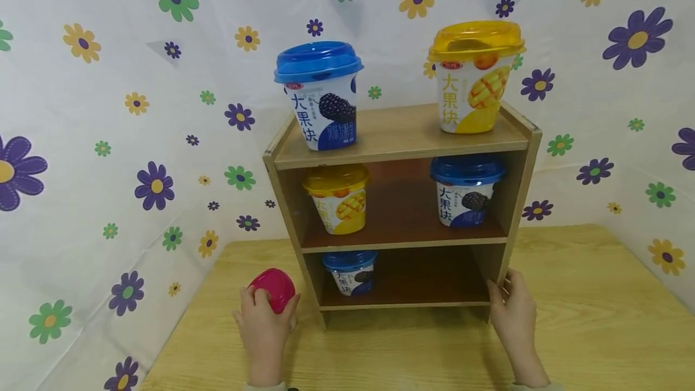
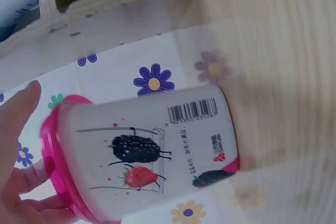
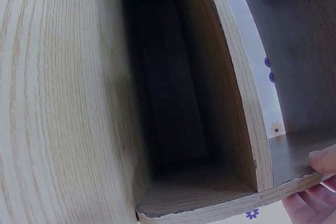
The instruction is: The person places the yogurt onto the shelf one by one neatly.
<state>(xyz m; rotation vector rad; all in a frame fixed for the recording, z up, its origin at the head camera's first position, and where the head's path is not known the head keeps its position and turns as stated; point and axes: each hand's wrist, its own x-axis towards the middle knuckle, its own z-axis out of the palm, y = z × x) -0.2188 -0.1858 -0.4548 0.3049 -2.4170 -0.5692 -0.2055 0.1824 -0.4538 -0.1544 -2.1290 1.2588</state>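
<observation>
My left hand (image 1: 263, 329) grips a yogurt cup by its pink lid (image 1: 276, 287), beside the left of a small wooden shelf (image 1: 399, 137). In the left wrist view the white yogurt cup (image 2: 139, 156) shows a blackberry, a strawberry and a barcode; its base is at the tabletop, though I cannot tell whether it touches. On the shelf's other side, my right hand (image 1: 514, 315) pinches the lower right side panel. The right wrist view shows that thumb (image 3: 323, 160) inside the panel and the fingers outside it.
A blue-lidded cup (image 1: 320, 98) and a yellow-lidded cup (image 1: 475, 80) stand on top of the shelf. The middle level bears a yellow-lidded cup (image 1: 338, 201) and a blue-lidded one (image 1: 467, 192). A blue-lidded cup (image 1: 350, 273) sits bottom left. Flowered cloth (image 1: 136, 155) hangs behind the wooden table (image 1: 586, 312).
</observation>
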